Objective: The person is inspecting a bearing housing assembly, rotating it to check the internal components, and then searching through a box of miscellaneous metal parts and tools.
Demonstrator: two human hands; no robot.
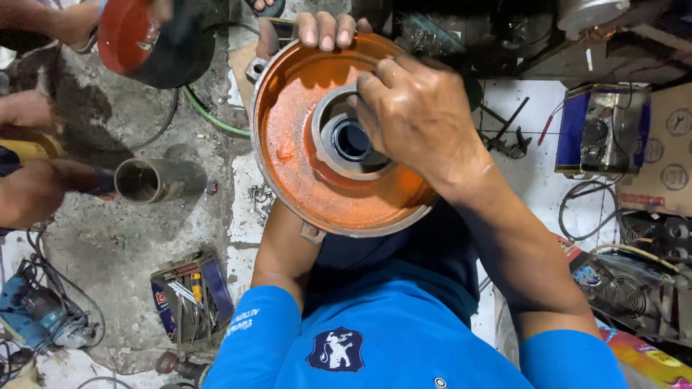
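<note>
Two other hands show at the far left edge, and they belong to somebody else: one forearm point(29, 189) lies next to a short metal pipe point(150, 180) on the grey concrete floor point(115, 245), and above it another hand point(76, 21) holds a red and black round part point(140, 39). Lower on the floor there is a blue power tool point(40, 313) with cables, and near it an open box with small tools point(193, 295). A green hose point(209, 115) runs over the floor toward the middle.

In the middle, the person in the blue shirt point(375, 338) holds a large round orange cover point(317, 173) upright in front of the body, above the lap. Its inner face is turned to the camera, and a grey ring with a dark bearing hole point(351, 140) sits in its centre. The left hand point(321, 30) reaches from behind, and its fingers curl over the top rim of the cover, so it grips the rim firmly. The right hand point(422, 119) lies on the right part of the inner face; its fingers are bent and the tips touch the grey ring. If it pinches something small, one cannot tell.

To the right, a blue and metal box device point(602, 130) stands on the white floor, and further right and lower there are machines with fan grilles point(627, 292) and wires.
</note>
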